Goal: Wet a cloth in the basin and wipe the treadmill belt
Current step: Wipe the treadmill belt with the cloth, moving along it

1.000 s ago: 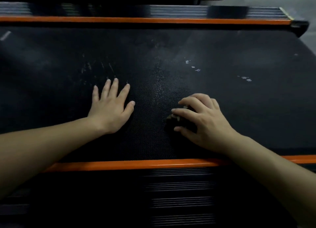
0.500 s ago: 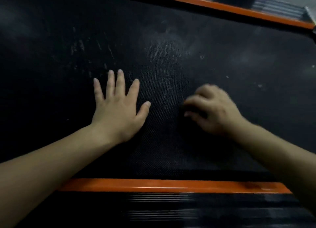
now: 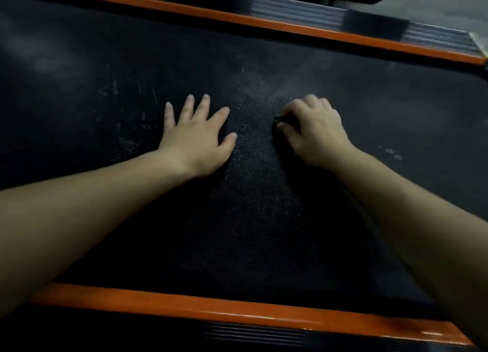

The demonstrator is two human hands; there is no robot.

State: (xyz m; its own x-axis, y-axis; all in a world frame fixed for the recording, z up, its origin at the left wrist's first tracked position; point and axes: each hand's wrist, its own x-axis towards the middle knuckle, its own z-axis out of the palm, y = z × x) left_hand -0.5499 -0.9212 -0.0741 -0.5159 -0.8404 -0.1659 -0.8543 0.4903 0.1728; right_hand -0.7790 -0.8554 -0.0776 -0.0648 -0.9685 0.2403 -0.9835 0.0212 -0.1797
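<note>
Right hand [image 3: 314, 132] on cloth [image 3: 277, 119], scuffed belt [image 3: 250, 219]

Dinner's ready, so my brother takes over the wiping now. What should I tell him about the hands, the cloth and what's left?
Left hand lies flat on the treadmill belt, fingers spread.
Right hand grips the dark cloth and presses it on the belt.
Basin: not in view.
Done: cloth on belt, wiping under way.
Left: pale smudges beside the left hand, white specks right of the right hand.
</note>
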